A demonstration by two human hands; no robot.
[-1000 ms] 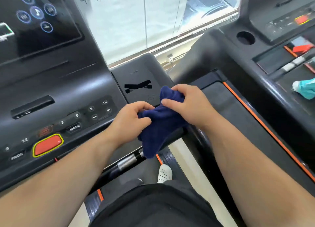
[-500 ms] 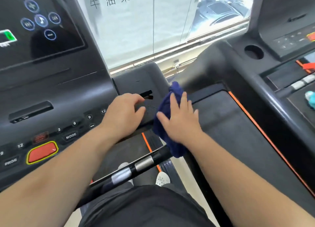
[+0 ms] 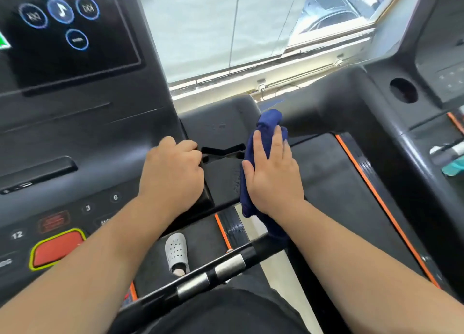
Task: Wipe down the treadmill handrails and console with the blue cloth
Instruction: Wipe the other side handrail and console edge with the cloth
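Observation:
The dark blue cloth (image 3: 268, 122) lies along the right edge of the black side panel (image 3: 221, 130) next to the treadmill console (image 3: 75, 132). My right hand (image 3: 273, 175) presses flat on the cloth with straight fingers; the cloth's ends stick out beyond the fingertips and hang below the wrist. My left hand (image 3: 170, 173) rests on the panel's left part with its fingers curled by the slot, holding nothing that I can see. The black front handrail (image 3: 226, 266) with silver sensor plates crosses below both forearms.
A red stop button (image 3: 57, 248) and number keys sit on the console at lower left. A neighbouring treadmill (image 3: 401, 137) with a round cup hole (image 3: 403, 90) stands close on the right, something teal (image 3: 454, 166) on it. A window (image 3: 226, 32) is ahead.
Both hands held the bunched cloth a second ago. The left hand let go and settled on the panel, then curled its fingers; the right hand spread flat and pushed the cloth forward along the panel's right edge.

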